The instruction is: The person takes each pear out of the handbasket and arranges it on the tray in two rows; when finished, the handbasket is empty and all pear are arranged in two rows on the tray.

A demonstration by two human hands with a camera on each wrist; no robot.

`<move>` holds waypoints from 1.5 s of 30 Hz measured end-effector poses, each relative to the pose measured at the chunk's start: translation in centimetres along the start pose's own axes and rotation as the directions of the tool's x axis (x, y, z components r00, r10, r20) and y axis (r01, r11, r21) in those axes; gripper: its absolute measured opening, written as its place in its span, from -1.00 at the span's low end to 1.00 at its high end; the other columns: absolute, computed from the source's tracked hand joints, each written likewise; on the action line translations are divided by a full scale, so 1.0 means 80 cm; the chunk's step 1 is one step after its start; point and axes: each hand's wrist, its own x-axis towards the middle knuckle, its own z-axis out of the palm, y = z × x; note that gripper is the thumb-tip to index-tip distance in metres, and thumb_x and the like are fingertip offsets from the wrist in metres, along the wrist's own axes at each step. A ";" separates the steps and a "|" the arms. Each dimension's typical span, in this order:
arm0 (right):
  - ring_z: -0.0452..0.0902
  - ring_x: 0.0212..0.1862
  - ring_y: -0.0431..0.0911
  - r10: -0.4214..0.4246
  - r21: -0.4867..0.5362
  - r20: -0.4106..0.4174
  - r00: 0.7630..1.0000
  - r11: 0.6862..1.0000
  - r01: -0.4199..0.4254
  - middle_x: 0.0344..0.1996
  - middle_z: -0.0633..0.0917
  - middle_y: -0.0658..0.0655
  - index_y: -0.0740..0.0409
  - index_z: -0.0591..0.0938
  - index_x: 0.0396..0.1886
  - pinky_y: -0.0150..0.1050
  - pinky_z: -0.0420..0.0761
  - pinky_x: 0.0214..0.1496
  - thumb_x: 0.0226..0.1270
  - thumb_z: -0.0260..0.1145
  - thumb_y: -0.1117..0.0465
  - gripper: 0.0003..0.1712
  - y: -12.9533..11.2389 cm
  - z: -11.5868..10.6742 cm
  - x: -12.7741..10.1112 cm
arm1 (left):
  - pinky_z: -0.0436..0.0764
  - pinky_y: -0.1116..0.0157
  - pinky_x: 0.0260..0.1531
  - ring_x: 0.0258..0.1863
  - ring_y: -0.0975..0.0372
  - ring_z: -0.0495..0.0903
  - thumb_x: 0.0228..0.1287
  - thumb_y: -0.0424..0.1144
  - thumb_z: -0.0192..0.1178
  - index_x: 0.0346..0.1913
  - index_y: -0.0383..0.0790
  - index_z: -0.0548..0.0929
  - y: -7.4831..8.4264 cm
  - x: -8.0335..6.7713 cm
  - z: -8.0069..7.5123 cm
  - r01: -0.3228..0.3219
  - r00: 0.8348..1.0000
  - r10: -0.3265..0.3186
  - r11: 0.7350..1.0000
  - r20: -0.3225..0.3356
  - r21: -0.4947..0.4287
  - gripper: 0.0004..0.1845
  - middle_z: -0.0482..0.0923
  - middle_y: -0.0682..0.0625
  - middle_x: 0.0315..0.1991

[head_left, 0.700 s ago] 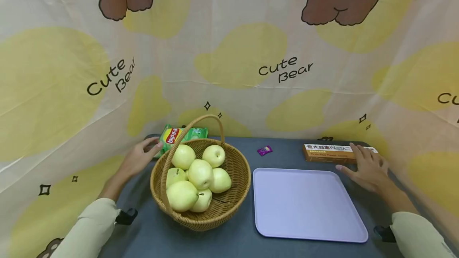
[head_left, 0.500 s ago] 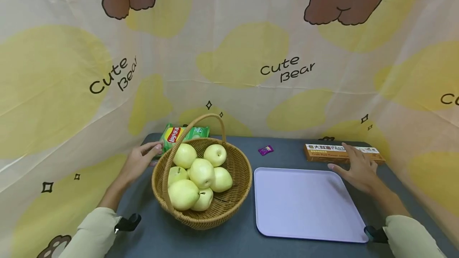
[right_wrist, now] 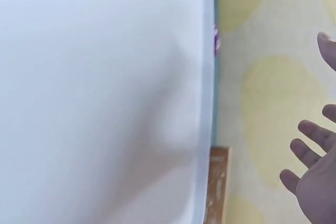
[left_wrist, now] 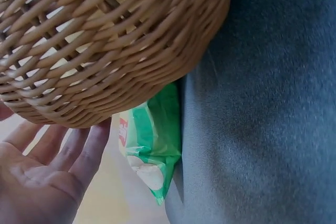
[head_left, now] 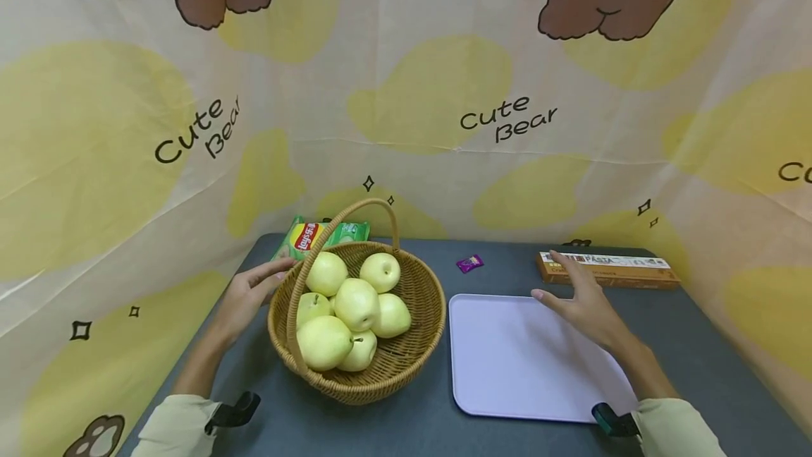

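Note:
A round wicker basket (head_left: pixel 412 365) with a tall handle holds several pale green pears (head_left: pixel 356 305). My left hand (head_left: pixel 244 302) is at the basket's left rim, its fingers extended beside the weave; in the left wrist view the left fingers (left_wrist: pixel 86 153) reach up behind the wicker wall. My right hand (head_left: pixel 586 309) hovers over the far right part of a lavender tray (head_left: pixel 507 372), fingers spread and holding nothing. The right wrist view shows that hand's palm (right_wrist: pixel 320 187) and spread fingers, with its shadow on the tray.
A green Lay's chip bag (head_left: pixel 347 232) lies behind the basket. A small purple wrapped candy (head_left: pixel 469 264) is on the dark table (head_left: pixel 304 429) behind the tray. A brown pasta box (head_left: pixel 634 273) lies at the back right. Printed cloth (head_left: pixel 419 104) hangs around the table.
My right hand has moved left from the pasta box to over the tray. The left hand has moved slightly right, closer against the basket rim. Basket and tray stay in place.

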 end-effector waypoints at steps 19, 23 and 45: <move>0.35 0.49 0.22 -0.181 0.150 0.010 0.983 0.973 0.178 0.53 0.43 0.12 -0.19 0.30 0.66 0.46 0.44 0.37 0.36 0.53 -0.13 -0.04 -0.103 0.056 -0.003 | 0.71 0.47 -0.03 0.04 0.53 0.67 0.68 -0.23 0.05 0.46 -0.38 0.54 -0.019 -0.009 0.010 0.014 0.992 -0.019 0.999 -0.126 -0.044 -0.54 0.61 0.25 0.22; 0.37 0.48 0.19 -0.206 0.173 0.026 0.978 0.965 0.198 0.52 0.43 0.10 -0.22 0.29 0.67 0.45 0.46 0.36 0.37 0.52 -0.13 -0.04 -0.119 0.065 -0.003 | 0.72 0.46 -0.08 0.00 0.53 0.67 0.66 -0.29 0.05 0.44 -0.37 0.57 -0.019 -0.008 0.010 0.023 0.989 -0.027 0.999 -0.148 -0.028 -0.56 0.61 0.17 0.21; 0.38 0.50 -0.01 -0.315 0.290 0.047 0.948 0.912 0.289 0.49 0.49 -0.03 -0.29 0.37 0.62 0.30 0.42 0.47 0.36 0.55 -0.10 -0.10 -0.179 0.104 0.010 | 0.73 0.46 -0.08 -0.01 0.49 0.71 0.64 -0.16 0.15 0.41 -0.35 0.61 -0.030 -0.002 0.012 0.041 0.984 -0.051 0.997 -0.173 -0.061 -0.54 0.67 0.43 0.04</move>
